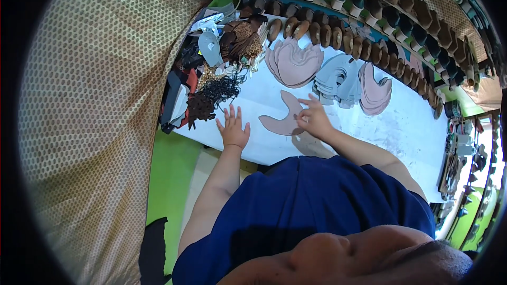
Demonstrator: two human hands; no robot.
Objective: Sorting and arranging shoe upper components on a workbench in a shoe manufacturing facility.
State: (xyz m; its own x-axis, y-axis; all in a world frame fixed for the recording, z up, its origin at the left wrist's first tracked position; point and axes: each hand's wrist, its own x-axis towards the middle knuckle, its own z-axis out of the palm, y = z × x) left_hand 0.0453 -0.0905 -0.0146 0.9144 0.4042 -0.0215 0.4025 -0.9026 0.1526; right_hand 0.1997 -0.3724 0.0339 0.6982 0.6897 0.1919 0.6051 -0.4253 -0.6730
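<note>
A single pink, curved shoe-upper piece (pixel 285 124) lies on the white table. Over its right edge is my right hand (pixel 317 120), thumb and forefinger pinched together, the other fingers raised; whether the pinch holds the piece's edge or something small cannot be made out. To the left of the piece, my left hand (pixel 234 133) is open with fingers spread, palm down at the table's near edge, holding nothing. Beyond the hands sit a stack of pink upper pieces (pixel 296 68), a stack of grey ones (pixel 338 82) and another pink stack (pixel 374 92).
Black cords (pixel 219 87), dark brown trimmings (pixel 200 106) and brown scraps (pixel 240 37) heap at the table's left end. Wooden shoe forms (pixel 338 37) line its far edge, below racks of shoes (pixel 372 16). A patterned curtain (pixel 100 116) hangs at left.
</note>
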